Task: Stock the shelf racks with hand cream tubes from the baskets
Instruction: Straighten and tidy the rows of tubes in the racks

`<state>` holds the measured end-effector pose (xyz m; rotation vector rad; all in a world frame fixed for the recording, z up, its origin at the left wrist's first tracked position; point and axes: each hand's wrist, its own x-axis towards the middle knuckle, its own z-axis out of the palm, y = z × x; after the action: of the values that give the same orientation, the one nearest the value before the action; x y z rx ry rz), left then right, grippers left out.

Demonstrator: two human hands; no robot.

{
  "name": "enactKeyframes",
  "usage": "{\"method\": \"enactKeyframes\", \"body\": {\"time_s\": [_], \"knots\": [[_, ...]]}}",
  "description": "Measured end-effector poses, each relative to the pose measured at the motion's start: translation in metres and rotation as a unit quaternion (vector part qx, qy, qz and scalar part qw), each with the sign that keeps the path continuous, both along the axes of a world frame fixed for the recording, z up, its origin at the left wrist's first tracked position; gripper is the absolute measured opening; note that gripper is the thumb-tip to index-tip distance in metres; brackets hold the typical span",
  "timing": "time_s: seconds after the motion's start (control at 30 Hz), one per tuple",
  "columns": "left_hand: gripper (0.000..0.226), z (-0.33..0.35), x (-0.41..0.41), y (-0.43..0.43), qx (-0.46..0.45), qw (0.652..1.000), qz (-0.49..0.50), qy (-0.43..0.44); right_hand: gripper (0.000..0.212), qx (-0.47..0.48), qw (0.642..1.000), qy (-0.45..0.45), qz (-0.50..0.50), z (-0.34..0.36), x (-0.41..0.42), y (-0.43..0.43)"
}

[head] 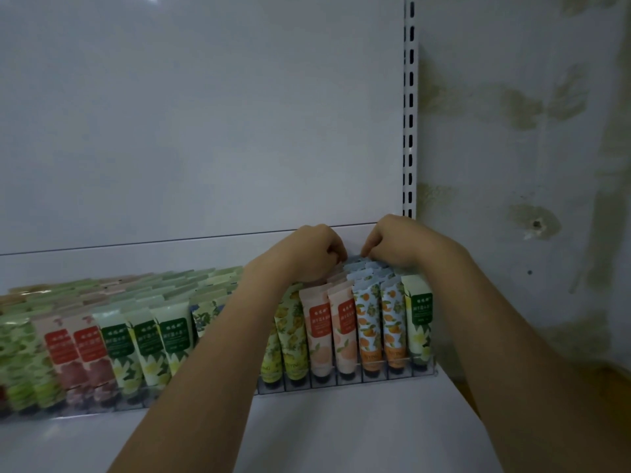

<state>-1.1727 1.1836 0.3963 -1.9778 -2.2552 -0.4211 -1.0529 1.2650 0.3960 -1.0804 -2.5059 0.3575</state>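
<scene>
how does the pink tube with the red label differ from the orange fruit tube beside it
The pink tube with the red label has a plain pale body; the blue-white orange-fruit tube is covered in fruit print without such a label. The pink tube's lower end is pale peach, the fruit tube's bright orange. Both stand cap down in the clear rack.

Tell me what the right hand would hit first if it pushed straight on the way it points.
Probably the white back panel, just behind the rearmost blue-topped tubes under the right hand; depth is unclear.
</scene>
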Motion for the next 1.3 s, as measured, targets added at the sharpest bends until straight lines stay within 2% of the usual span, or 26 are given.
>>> {"method": "enactKeyframes", "body": {"time_s": [0.3,0.47,0.53,0.63,0.7,0.9,1.3], "knots": [[0.033,-0.001,0.000,0.000,-0.009,1.000,0.001,0.006,0.020,-0.011,0.998,0.037,-0.041,-0.010,-0.004,0.008],[0.031,0.009,0.004,-0.007,0.025,1.000,-0.010,-0.001,0.021,0.031,0.986,0.164,0.003,0.016,0.015,-0.006],[0.028,0.016,0.011,-0.013,0.048,0.998,-0.034,-0.002,0.020,0.022,0.990,0.139,0.031,0.032,0.031,-0.012],[0.022,0.019,0.024,-0.020,0.056,0.996,-0.074,-0.001,0.011,-0.006,0.998,0.016,0.061,0.037,0.051,-0.018],[0.018,0.020,0.032,-0.022,0.046,0.995,-0.087,0.002,0.012,-0.012,0.997,-0.023,0.073,0.031,0.061,-0.019],[0.018,0.016,0.056,-0.023,-0.032,0.996,-0.074,0.033,0.013,-0.024,0.995,-0.038,0.091,0.011,0.077,-0.020],[0.019,0.011,0.064,-0.021,-0.018,0.998,-0.048,0.033,0.014,-0.004,0.994,-0.025,0.107,0.003,0.076,-0.015]]}}
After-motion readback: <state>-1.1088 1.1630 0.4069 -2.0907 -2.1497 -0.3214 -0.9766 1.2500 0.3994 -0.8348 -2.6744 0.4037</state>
